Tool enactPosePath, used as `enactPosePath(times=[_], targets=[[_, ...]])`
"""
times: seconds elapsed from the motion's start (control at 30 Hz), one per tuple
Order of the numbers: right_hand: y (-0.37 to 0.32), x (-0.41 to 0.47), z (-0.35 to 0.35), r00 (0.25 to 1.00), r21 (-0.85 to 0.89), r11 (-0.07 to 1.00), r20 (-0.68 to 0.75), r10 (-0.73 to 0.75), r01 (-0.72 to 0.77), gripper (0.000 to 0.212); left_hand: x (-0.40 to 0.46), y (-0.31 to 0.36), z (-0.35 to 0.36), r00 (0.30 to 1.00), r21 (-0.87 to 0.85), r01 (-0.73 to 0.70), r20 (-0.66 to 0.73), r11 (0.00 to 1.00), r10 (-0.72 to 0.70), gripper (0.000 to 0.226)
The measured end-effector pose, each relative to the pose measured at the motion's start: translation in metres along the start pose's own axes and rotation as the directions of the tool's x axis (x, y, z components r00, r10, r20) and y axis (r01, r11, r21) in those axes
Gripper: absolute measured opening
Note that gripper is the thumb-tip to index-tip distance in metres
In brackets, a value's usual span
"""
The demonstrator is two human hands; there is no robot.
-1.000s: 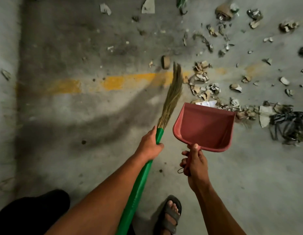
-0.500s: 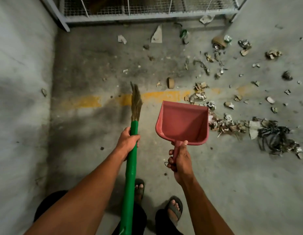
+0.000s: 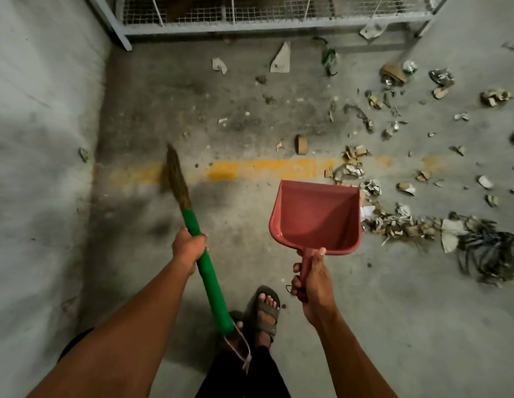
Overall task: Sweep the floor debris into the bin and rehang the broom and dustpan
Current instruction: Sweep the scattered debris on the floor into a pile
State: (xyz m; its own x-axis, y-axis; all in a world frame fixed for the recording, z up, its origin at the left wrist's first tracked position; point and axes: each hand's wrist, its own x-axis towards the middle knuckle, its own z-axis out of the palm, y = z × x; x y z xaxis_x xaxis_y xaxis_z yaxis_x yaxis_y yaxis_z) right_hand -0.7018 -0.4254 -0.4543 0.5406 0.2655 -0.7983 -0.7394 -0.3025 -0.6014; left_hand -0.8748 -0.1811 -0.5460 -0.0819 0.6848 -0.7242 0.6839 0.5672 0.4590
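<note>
My left hand (image 3: 189,247) grips the green handle of a broom (image 3: 210,282) whose straw bristles (image 3: 175,179) point up and left, blurred. My right hand (image 3: 311,282) grips the handle of an empty red dustpan (image 3: 316,216), held above the floor with its mouth facing away. Paper scraps and torn cardboard (image 3: 393,222) lie scattered across the concrete to the right of the pan. A dark tangle of strips (image 3: 485,248) lies at the far right. No bin is in view.
A concrete wall (image 3: 40,168) runs along the left. A wire-mesh metal frame (image 3: 264,15) stands at the far end. A yellow painted line (image 3: 264,169) crosses the floor. My sandalled foot (image 3: 265,310) is below the hands.
The broom's bristles have swung from beside the dustpan over to the left. The view has pulled back and tilted up, bringing the mesh frame into sight. The dustpan stays raised.
</note>
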Motion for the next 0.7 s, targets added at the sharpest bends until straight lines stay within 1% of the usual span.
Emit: enactPosePath(times=[0.07, 0.13, 0.17, 0.23, 0.33, 0.4, 0.47, 0.53, 0.63, 0.7], targets=[[-0.003, 0.011, -0.010, 1.000, 0.000, 1.000, -0.001, 0.017, -0.017, 0.073, 0.009, 0.008, 0.025, 0.999, 0.042, 0.039, 0.022, 0.998, -0.040, 0.027], [-0.007, 0.022, -0.022, 0.999, 0.002, 1.000, -0.012, 0.030, -0.030, 0.070, 0.001, 0.021, 0.054, 0.997, 0.161, 0.017, 0.067, 0.987, -0.028, 0.030], [-0.011, 0.028, -0.028, 0.999, 0.007, 0.999, -0.016, 0.032, -0.032, 0.069, -0.005, 0.027, 0.072, 0.996, 0.245, -0.024, 0.086, 0.969, 0.003, 0.030], [-0.017, 0.040, -0.040, 0.999, 0.009, 1.000, -0.036, 0.027, -0.027, 0.069, -0.021, 0.039, 0.107, 0.986, 0.378, -0.132, 0.143, 0.916, 0.083, 0.040], [-0.028, 0.055, -0.054, 0.996, 0.008, 1.000, -0.084, 0.009, -0.009, 0.066, -0.041, 0.051, 0.156, 0.940, 0.476, -0.284, 0.309, 0.832, 0.144, 0.059], [-0.036, 0.063, -0.063, 0.994, 0.006, 1.000, -0.107, -0.011, 0.012, 0.064, -0.049, 0.059, 0.183, 0.892, 0.497, -0.379, 0.421, 0.781, 0.165, 0.069], [-0.042, 0.068, -0.069, 0.992, 0.005, 0.999, -0.124, -0.031, 0.031, 0.063, -0.055, 0.067, 0.201, 0.828, 0.486, -0.475, 0.529, 0.734, 0.185, 0.074], [-0.048, 0.070, -0.073, 0.991, 0.000, 0.999, -0.129, -0.042, 0.042, 0.060, -0.060, 0.071, 0.209, 0.774, 0.467, -0.540, 0.602, 0.700, 0.196, 0.076], [-0.056, 0.068, -0.068, 0.989, -0.016, 0.999, -0.139, -0.048, 0.046, 0.057, -0.067, 0.072, 0.195, 0.744, 0.431, -0.585, 0.622, 0.687, 0.243, 0.079], [-0.062, 0.065, -0.058, 0.990, -0.025, 0.998, -0.132, -0.053, 0.050, 0.060, -0.069, 0.071, 0.171, 0.751, 0.404, -0.582, 0.600, 0.705, 0.277, 0.081]])
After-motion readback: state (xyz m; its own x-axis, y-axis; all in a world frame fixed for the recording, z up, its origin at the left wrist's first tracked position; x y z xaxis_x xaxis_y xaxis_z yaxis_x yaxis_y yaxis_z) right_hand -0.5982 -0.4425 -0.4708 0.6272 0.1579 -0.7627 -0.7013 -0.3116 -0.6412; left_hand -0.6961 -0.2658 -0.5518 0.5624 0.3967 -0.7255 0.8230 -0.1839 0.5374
